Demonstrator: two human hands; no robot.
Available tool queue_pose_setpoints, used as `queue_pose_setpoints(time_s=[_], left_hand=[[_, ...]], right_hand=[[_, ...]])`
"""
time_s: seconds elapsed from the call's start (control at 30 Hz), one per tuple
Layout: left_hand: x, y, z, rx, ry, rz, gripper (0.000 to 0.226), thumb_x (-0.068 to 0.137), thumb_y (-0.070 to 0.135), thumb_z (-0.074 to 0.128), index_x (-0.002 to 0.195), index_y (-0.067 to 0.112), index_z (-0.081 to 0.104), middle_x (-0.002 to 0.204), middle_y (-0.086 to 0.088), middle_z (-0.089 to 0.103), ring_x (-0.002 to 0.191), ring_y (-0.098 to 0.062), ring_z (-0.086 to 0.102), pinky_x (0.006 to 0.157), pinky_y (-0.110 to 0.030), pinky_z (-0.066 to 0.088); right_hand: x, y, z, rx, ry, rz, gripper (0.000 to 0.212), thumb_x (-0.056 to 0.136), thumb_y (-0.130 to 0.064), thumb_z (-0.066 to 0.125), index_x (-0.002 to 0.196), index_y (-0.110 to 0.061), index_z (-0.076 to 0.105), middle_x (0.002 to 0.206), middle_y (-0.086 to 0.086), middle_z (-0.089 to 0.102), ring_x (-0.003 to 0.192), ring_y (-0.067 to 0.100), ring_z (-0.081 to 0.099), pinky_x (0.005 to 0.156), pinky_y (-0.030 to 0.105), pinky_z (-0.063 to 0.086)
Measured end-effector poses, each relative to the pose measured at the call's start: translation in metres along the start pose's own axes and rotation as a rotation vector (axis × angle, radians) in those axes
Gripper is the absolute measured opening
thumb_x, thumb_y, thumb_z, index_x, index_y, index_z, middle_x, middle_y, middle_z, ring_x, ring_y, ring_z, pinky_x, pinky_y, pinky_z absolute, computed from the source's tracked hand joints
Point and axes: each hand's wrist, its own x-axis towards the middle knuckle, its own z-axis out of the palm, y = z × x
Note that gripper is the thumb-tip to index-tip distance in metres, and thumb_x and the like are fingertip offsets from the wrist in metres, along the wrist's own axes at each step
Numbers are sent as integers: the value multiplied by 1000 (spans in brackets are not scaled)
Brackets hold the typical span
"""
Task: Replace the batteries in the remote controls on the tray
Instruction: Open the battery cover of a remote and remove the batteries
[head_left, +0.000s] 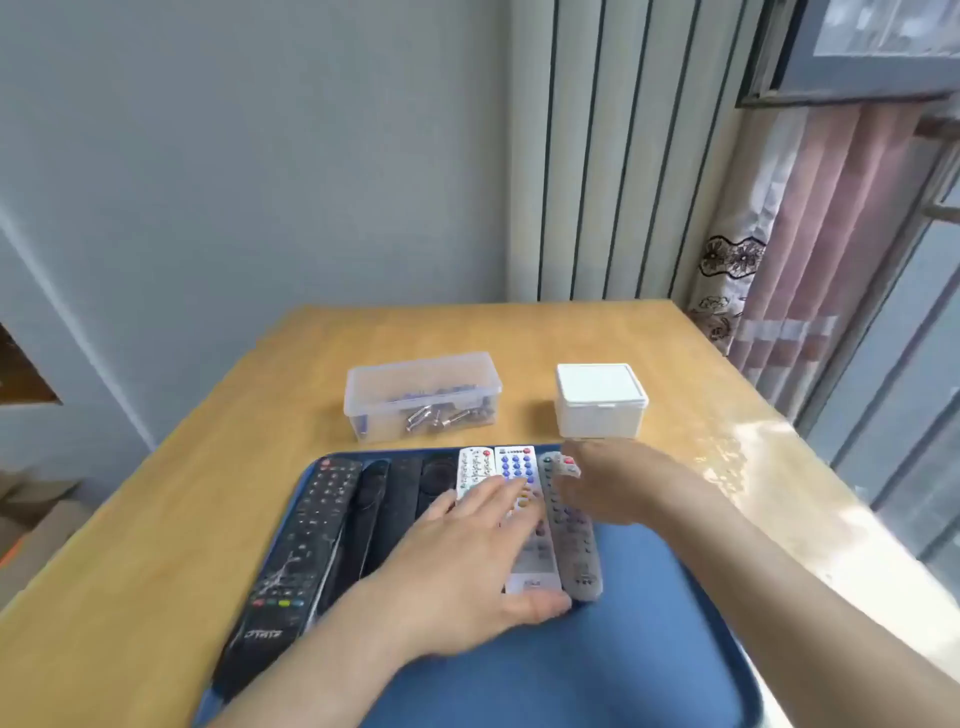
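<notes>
Presumably light, rigid and smooth, the grey remote (576, 540), rightmost on the blue tray (597, 665), is best pinched by its long edges. The left hand (467, 561) is laid flat across the white remotes (517, 465); the grip of the right hand (618, 483) cannot be told.

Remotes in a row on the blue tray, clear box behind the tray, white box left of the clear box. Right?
One slip: the head view shows the white box to the right of the clear box, not the left. The remotes do lie in a row on the blue tray, with the clear box behind it.
</notes>
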Motion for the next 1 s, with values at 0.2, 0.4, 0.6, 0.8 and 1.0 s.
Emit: queue_pose_setpoints(time_s=[0.2,0.4,0.6,0.8,1.0], left_hand=[[12,10,31,7,116,-49,77,91,68,28,153,29,4,161,7,-9,147,-8,-10,120,-39,4],[14,9,13,-206,175,-109,59,83,63,55,136,38,46,147,16,38,137,-5,30,113,-31,27],[12,5,15,-196,108,-228,73,87,64,49,149,33,25,159,9,13,146,-8,3,119,-34,12],[-4,-7,10,-48,288,-376,37,96,20,35,131,20,46,131,5,50,127,-21,44,96,-39,42],[-25,-10,3,-104,-142,-412,80,84,17,51,152,26,9,161,-1,4,147,-15,11,114,-34,27]], right_hand=[[-8,6,45,163,116,-45,38,100,-46,25,111,-17,47,110,10,55,108,32,50,85,43,45],[-33,5,49,166,73,-49,36,92,-43,43,118,-18,41,109,7,42,102,30,48,85,39,45],[-36,5,52,150,104,-39,38,93,-44,43,115,-14,42,101,4,37,114,29,45,79,36,39],[-36,-6,71,207,277,-130,61,97,-56,33,145,-19,29,156,13,20,141,30,17,106,42,32],[-44,-18,87,64,205,-393,75,77,-82,8,143,-47,20,159,4,11,148,24,0,115,54,11]])
